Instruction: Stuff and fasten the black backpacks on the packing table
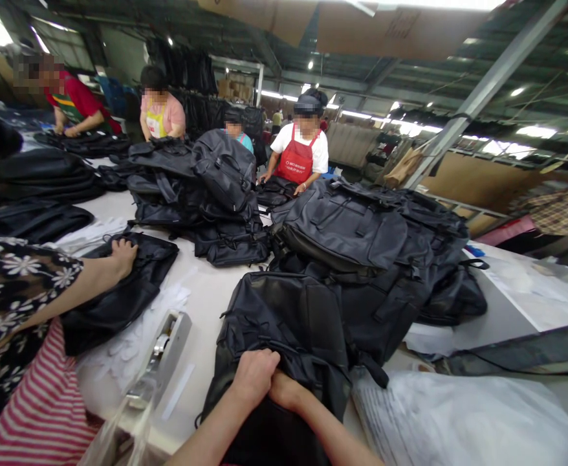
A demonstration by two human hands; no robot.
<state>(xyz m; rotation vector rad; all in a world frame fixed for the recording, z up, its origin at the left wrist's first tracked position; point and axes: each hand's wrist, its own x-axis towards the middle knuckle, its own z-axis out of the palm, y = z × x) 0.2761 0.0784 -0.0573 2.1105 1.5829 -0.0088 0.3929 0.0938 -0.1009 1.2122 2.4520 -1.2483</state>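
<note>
A black backpack [284, 304] lies on the white table right in front of me, its top end pointing away. My left hand [255, 377] is closed on the fabric at the middle of the backpack, fingers curled down. Pressed close beside it, my right hand [284, 391] is also closed on the bag at the same spot. Its fingertips are hidden in the dark fabric, so the exact part being gripped cannot be made out. The lower part of the backpack stretches toward me between my forearms.
Heaped black backpacks [342, 226] stand just beyond mine, with another pile [201, 181] farther left. A tape dispenser [162, 349] and white paper scraps [129, 330] lie left. A co-worker's hand [125, 256] rests on another bag. A white plastic bag [473, 414] lies right. Several co-workers stand opposite.
</note>
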